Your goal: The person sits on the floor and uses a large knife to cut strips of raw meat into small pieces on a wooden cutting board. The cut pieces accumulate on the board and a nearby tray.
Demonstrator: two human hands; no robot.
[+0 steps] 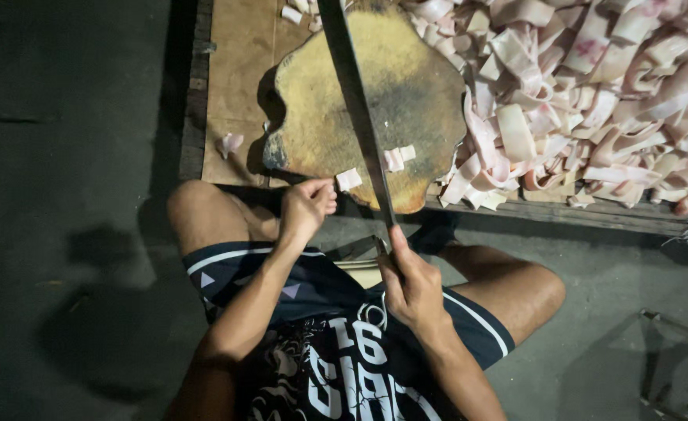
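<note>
- Right hand, nearest the lens, is wrapped tight around the handle of a long cleaver, likely raised for a chop.
- Blade runs lengthwise from the grip up and slightly left, over the round wooden chopping block.
- Left hand, fingers curled together, pinches a small pale meat piece at the block's near edge, seemingly steadying it.
- Cut pale strips lie heaped to the right.

Lighting: dim overall, brightest at upper right on the pale meat strips. Floor at left nearly black; soft body shadow at lower left. Round chopping block casts a shadow leftward. Long blade slightly motion-blurred. Edges stretched by wide lens.
</note>
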